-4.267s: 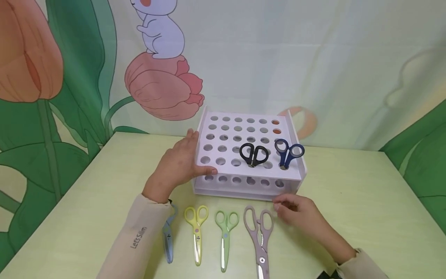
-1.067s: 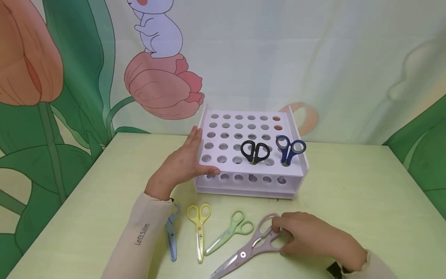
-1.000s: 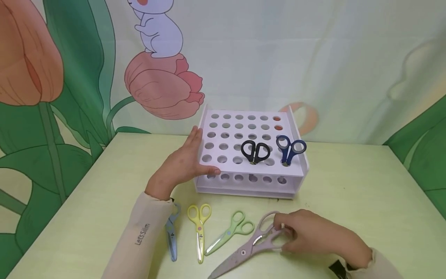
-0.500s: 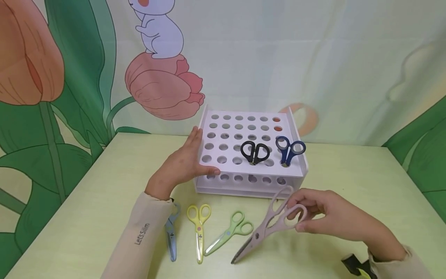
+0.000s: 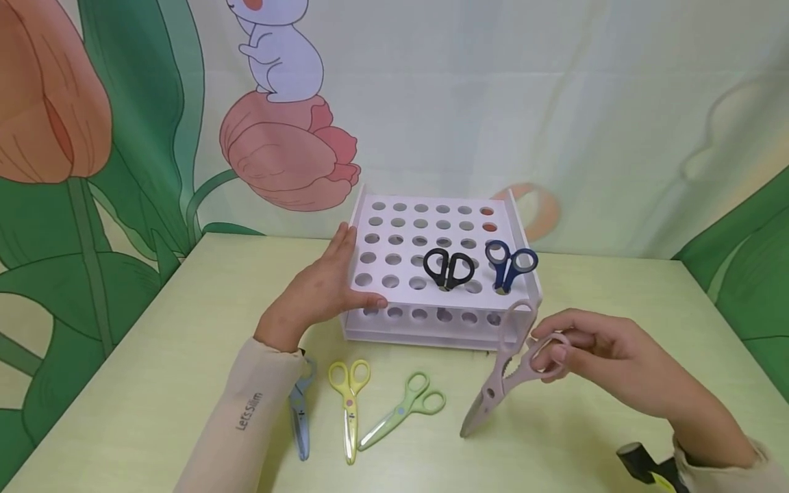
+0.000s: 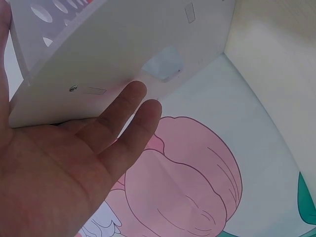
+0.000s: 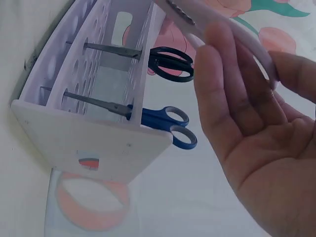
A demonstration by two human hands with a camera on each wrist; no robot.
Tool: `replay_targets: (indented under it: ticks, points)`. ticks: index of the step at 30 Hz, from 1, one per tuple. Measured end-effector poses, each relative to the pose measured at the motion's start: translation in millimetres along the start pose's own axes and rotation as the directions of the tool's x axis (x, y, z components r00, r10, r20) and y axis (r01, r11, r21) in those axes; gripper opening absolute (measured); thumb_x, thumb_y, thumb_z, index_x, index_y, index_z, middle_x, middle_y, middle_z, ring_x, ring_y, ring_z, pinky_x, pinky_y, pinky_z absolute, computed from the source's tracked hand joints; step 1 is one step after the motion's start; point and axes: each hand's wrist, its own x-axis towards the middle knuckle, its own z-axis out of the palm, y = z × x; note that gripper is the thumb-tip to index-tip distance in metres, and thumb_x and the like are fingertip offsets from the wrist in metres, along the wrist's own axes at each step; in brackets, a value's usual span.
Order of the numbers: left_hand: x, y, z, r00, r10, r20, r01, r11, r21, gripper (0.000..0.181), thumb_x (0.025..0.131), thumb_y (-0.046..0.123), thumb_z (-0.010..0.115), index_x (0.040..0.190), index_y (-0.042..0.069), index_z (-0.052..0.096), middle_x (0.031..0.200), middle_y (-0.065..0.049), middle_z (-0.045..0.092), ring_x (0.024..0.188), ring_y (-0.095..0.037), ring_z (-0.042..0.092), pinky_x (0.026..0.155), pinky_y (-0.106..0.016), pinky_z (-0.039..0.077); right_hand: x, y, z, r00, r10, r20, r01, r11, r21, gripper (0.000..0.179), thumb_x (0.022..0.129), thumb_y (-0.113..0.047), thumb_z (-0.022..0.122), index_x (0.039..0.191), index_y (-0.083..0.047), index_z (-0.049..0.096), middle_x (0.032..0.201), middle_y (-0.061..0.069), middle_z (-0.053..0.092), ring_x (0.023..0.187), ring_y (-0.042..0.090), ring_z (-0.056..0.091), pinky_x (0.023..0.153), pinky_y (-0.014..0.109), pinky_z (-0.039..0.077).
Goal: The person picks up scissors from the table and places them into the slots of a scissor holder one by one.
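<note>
My right hand [image 5: 607, 352] pinches one finger loop of the mauve scissors [image 5: 491, 392], thumb against fingers. Their blades point down and left, and their handles overlap the front right corner of the white rack [image 5: 401, 298] in the head view. My left hand [image 5: 314, 284] rests on the rack's left end, its thumb across the front edge. In the left wrist view, two straight fingers [image 6: 131, 138] extend along the side panel. Black scissors [image 5: 461, 270] and blue scissors [image 5: 502, 277] stand in the rack's front row; the right wrist view shows their blades passing through the holes.
On the table [image 5: 203, 342] in front of the rack lie light blue scissors [image 5: 301, 418], partly under the left sleeve [image 5: 228, 418], then yellow scissors [image 5: 349, 411] and green scissors [image 5: 401, 411]. A patterned cloth [image 5: 431, 103] hangs behind the table.
My right hand has taken hold of the mauve scissors, lifted them and swung them upright toward the rack's right side. The green scissors have turned slantwise. My left hand stays at the rack.
</note>
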Motion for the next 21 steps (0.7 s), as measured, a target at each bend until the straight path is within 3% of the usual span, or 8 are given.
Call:
replay_targets:
  ticks: [9, 13, 21]
  points:
    - [0.1, 0.4, 0.9, 1.000, -0.002, -0.002, 0.002, 1.000, 0.000, 0.131, 0.077, 0.056, 0.084, 0.162, 0.004, -0.001, 0.168, -0.010, -0.009, 0.152, -0.027, 0.014, 0.115, -0.045, 0.029, 11.2, -6.4, 14.5, 0.996, 0.015, -0.084, -0.021, 0.997, -0.070, 0.028, 0.100, 0.013, 0.050, 0.125, 0.005, 0.059, 0.103, 0.018, 0.073, 0.093, 0.026, 0.072, 0.081, 0.038, 0.058]
    - [0.1, 1.9, 0.6, 1.000, 0.007, -0.005, -0.007, 1.000, -0.001, 0.131, 0.076, 0.055, 0.084, 0.161, 0.004, 0.000, 0.168, -0.012, -0.008, 0.152, -0.028, 0.015, 0.115, -0.045, 0.029, 10.1, -7.2, 15.4, 0.994, -0.016, -0.110, 0.009, 0.998, -0.066, 0.030, 0.098, 0.017, 0.050, 0.125, 0.007, 0.059, 0.103, 0.019, 0.072, 0.092, 0.025, 0.072, 0.081, 0.037, 0.058]
    - [-0.6, 1.3, -0.5, 1.000, 0.006, -0.009, -0.006, 1.000, 0.007, 0.131, 0.077, 0.055, 0.084, 0.161, 0.002, 0.000, 0.168, -0.012, -0.007, 0.151, -0.028, 0.018, 0.115, -0.044, 0.029, 14.4, -5.9, 30.7, 1.000, -0.028, -0.015, 0.028, 0.999, 0.034, 0.031, 0.099, 0.017, 0.047, 0.126, 0.006, 0.058, 0.106, 0.021, 0.071, 0.096, 0.027, 0.071, 0.084, 0.037, 0.057]
